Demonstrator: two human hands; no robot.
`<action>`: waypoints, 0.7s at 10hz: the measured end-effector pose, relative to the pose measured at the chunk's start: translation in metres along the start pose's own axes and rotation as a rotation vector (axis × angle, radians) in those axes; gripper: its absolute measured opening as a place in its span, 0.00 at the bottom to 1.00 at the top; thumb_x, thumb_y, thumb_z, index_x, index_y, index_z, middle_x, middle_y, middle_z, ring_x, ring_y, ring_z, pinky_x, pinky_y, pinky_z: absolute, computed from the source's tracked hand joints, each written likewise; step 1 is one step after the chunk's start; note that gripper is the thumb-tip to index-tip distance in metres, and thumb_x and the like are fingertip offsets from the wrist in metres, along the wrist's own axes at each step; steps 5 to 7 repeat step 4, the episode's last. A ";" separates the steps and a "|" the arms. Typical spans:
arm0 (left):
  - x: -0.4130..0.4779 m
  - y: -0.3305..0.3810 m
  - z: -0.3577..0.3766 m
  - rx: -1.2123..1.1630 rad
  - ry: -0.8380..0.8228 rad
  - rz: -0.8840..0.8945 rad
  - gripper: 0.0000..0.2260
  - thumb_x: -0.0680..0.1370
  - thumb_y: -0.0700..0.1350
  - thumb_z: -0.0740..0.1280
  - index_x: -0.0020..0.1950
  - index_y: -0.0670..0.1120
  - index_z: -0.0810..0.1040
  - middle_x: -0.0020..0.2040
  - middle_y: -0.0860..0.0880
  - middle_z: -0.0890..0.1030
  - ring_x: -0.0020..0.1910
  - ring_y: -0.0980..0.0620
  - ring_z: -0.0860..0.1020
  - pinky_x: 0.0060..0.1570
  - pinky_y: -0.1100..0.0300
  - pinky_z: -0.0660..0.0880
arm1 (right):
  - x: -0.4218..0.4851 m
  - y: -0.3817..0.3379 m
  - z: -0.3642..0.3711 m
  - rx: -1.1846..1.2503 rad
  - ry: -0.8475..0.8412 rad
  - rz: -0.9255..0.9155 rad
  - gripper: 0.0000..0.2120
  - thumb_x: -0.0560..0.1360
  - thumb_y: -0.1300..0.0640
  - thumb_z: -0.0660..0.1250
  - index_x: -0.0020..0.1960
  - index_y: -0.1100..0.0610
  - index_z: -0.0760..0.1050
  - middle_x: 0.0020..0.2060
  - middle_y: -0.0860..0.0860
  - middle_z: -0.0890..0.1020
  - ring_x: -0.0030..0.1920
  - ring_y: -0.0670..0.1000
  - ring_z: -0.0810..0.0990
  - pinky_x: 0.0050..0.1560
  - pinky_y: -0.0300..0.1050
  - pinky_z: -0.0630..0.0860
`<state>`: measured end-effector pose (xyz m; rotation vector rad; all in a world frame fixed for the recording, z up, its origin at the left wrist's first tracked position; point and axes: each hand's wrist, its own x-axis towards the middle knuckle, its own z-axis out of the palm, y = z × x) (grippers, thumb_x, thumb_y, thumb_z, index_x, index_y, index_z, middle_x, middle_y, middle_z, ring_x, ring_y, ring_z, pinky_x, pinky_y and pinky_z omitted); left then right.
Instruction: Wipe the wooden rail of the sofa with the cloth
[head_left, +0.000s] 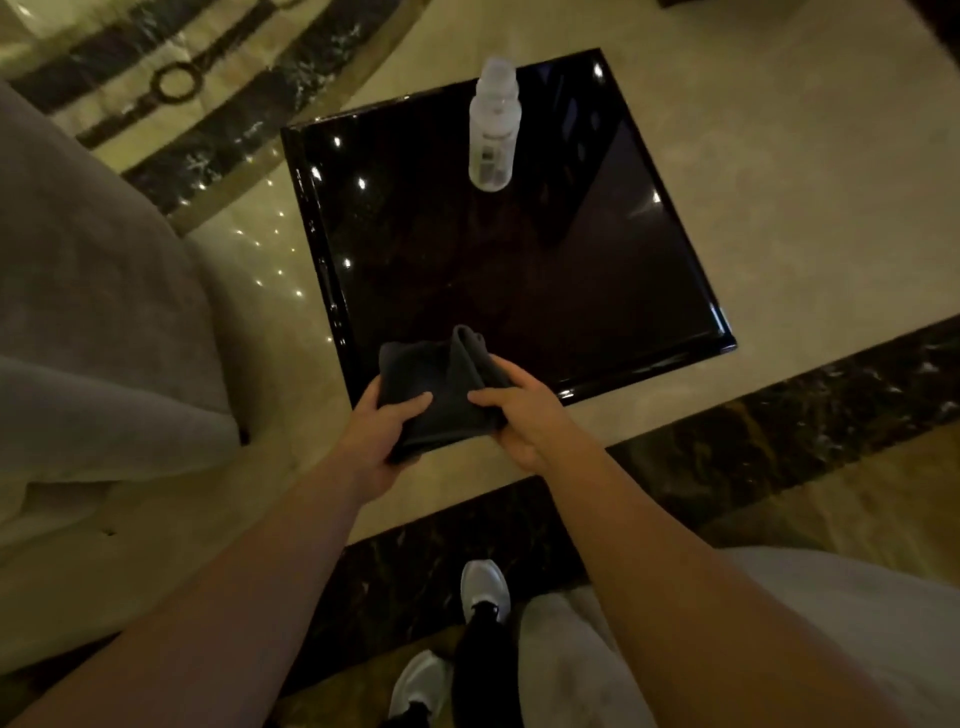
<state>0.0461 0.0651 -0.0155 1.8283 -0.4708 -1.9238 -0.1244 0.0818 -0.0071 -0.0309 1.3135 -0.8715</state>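
both hands (374, 441) grip dark cloth (441, 395); bottle (493, 130) upright.

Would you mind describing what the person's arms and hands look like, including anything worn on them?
Both forearms are bare up to the frame's edge: no sleeves are visible. The left hand and the right hand wear no gloves, and I see no watch, bracelet or ring, though the dim light could hide something small. The fingers are uncovered too.
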 end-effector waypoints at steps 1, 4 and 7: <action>0.039 -0.004 -0.001 -0.075 0.047 0.000 0.27 0.70 0.43 0.76 0.66 0.60 0.74 0.58 0.49 0.80 0.54 0.45 0.80 0.36 0.54 0.78 | 0.034 0.005 -0.006 -0.015 0.044 0.006 0.27 0.76 0.70 0.68 0.70 0.49 0.73 0.62 0.56 0.78 0.57 0.59 0.80 0.45 0.53 0.83; 0.069 -0.042 -0.017 -0.011 0.121 -0.137 0.35 0.73 0.40 0.75 0.75 0.54 0.63 0.56 0.47 0.80 0.49 0.45 0.85 0.34 0.53 0.82 | 0.074 0.047 -0.040 -0.398 0.258 0.016 0.27 0.78 0.61 0.67 0.74 0.48 0.67 0.63 0.51 0.76 0.55 0.50 0.78 0.50 0.48 0.79; 0.069 -0.042 -0.017 -0.011 0.121 -0.137 0.35 0.73 0.40 0.75 0.75 0.54 0.63 0.56 0.47 0.80 0.49 0.45 0.85 0.34 0.53 0.82 | 0.074 0.047 -0.040 -0.398 0.258 0.016 0.27 0.78 0.61 0.67 0.74 0.48 0.67 0.63 0.51 0.76 0.55 0.50 0.78 0.50 0.48 0.79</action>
